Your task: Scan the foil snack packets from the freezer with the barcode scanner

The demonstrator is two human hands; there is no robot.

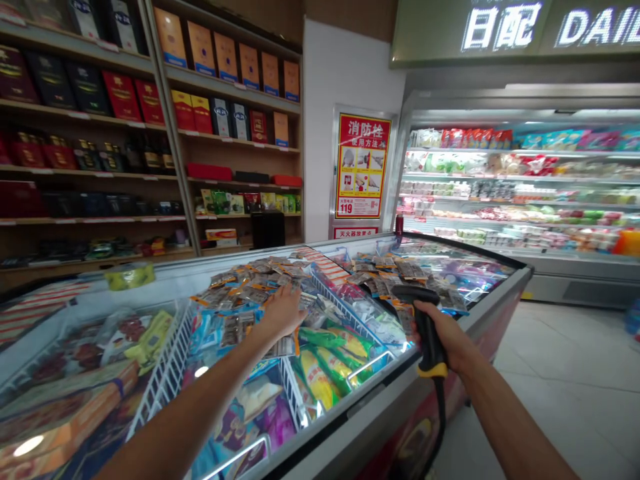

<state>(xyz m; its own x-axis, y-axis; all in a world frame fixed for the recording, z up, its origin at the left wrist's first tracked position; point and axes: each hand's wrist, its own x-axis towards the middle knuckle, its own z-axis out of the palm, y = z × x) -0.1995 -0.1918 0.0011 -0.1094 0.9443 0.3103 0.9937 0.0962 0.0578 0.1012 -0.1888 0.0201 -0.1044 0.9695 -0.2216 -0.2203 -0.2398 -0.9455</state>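
Observation:
My right hand [445, 333] is wrapped round the handle of a black and yellow barcode scanner [430, 343], its cable hanging down past the freezer's front edge. My left hand [284, 312] reaches over a pile of small flat packets [245, 287], fingers apart and stretched towards them. Whether its fingertips touch the packets I cannot make out. A second pile of similar packets [385, 273] lies on the freezer glass, close to the scanner's head. Below my left hand, green and yellow corn packs [330, 367] fill a wire basket.
The chest freezer [500, 293] spans the foreground, with white wire dividers [167, 360] and bagged frozen food inside. A red can [399, 225] stands on its far edge. Shelves of boxed bottles [227, 57] rise behind. At the right are a lit refrigerated display [500, 193] and tiled floor [575, 373].

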